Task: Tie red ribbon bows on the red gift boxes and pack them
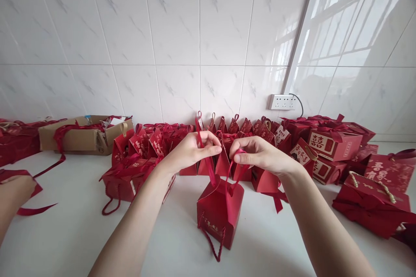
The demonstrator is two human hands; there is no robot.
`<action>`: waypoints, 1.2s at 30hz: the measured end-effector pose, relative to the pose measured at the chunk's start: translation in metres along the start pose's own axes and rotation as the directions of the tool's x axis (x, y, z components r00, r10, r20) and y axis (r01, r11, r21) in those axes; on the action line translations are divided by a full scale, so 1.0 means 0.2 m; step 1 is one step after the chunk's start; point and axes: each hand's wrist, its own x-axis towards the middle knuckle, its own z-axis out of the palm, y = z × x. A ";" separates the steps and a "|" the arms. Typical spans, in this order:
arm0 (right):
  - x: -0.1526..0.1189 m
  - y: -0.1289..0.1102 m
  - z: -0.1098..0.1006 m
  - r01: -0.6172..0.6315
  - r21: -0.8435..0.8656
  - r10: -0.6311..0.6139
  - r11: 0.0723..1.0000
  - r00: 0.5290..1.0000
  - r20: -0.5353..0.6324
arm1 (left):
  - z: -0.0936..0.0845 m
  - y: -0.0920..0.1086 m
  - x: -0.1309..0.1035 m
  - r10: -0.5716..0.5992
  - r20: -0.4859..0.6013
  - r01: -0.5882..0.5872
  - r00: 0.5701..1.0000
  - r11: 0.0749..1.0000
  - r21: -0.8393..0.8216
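Note:
In front of me on the white table stands a red gift box (212,214) with gold lettering and a twisted red cord handle hanging down its near side. A red ribbon (230,207) runs through the holes at its top, and both ends rise to my hands. My left hand (194,149) pinches one end, whose tip sticks up above the fingers. My right hand (251,153) has its fingers closed on the other end, bunched between thumb and forefinger. Both hands are above the box, a short gap apart.
Rows of red gift boxes (157,143) line the tiled wall. At the left is an open cardboard box (81,140) with ribbons, and another person's hand (14,192) by a red box. More boxes (334,145) are stacked at the right, below a power strip (282,102).

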 end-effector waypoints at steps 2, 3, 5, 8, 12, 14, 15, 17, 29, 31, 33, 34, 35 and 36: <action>-0.01 0.01 -0.01 0.037 0.064 -0.033 0.997 0.997 -0.069 | -0.01 0.00 0.00 -0.001 -0.017 0.000 1.000 1.000 -0.012; -0.01 0.01 -0.01 0.058 0.088 -0.049 0.994 0.994 -0.099 | -0.02 -0.01 0.00 -0.003 -0.028 0.002 1.000 1.000 -0.019; -0.01 0.01 -0.01 0.096 0.114 -0.079 0.989 0.986 -0.145 | -0.03 -0.01 -0.01 -0.006 -0.046 0.004 0.999 0.999 -0.034; -0.01 0.01 -0.01 0.147 0.157 -0.115 0.977 0.974 -0.197 | -0.05 -0.02 -0.02 0.012 -0.014 -0.013 1.000 0.997 -0.074; 0.00 -0.01 0.01 0.191 0.237 -0.127 0.953 0.958 -0.258 | -0.07 -0.02 -0.03 0.047 0.103 -0.027 0.994 0.982 -0.185; 0.00 -0.01 0.02 0.207 0.248 -0.129 0.946 0.946 -0.298 | -0.07 -0.02 -0.03 0.046 0.083 -0.029 0.995 0.980 -0.198; 0.00 -0.02 0.03 0.215 0.246 -0.132 0.945 0.940 -0.314 | -0.06 -0.02 -0.03 0.044 0.056 -0.032 0.997 0.980 -0.194; 0.00 -0.02 0.04 0.232 0.236 -0.141 0.944 0.927 -0.348 | -0.06 -0.02 -0.03 0.043 0.017 -0.039 0.999 0.981 -0.191; 0.03 -0.01 0.05 0.267 0.238 -0.138 0.934 0.884 -0.447 | -0.04 -0.01 -0.02 0.141 -0.027 -0.141 0.990 0.917 -0.373; 0.03 0.00 0.06 0.264 0.201 -0.153 0.943 0.884 -0.441 | -0.02 -0.01 -0.01 0.164 -0.046 -0.166 0.985 0.868 -0.468; 0.03 0.01 0.07 0.258 0.156 -0.171 0.954 0.889 -0.425 | 0.00 -0.01 0.00 0.185 -0.053 -0.183 0.981 0.807 -0.561; 0.04 0.01 0.08 0.257 0.139 -0.180 0.956 0.893 -0.413 | 0.01 -0.01 0.01 0.197 -0.052 -0.189 0.979 0.779 -0.598; 0.04 0.01 0.08 0.258 0.130 -0.188 0.957 0.898 -0.399 | 0.02 -0.02 0.01 0.208 -0.051 -0.193 0.977 0.751 -0.632; 0.05 0.01 0.09 0.264 0.129 -0.197 0.956 0.902 -0.385 | 0.02 -0.02 0.01 0.212 -0.048 -0.190 0.976 0.725 -0.662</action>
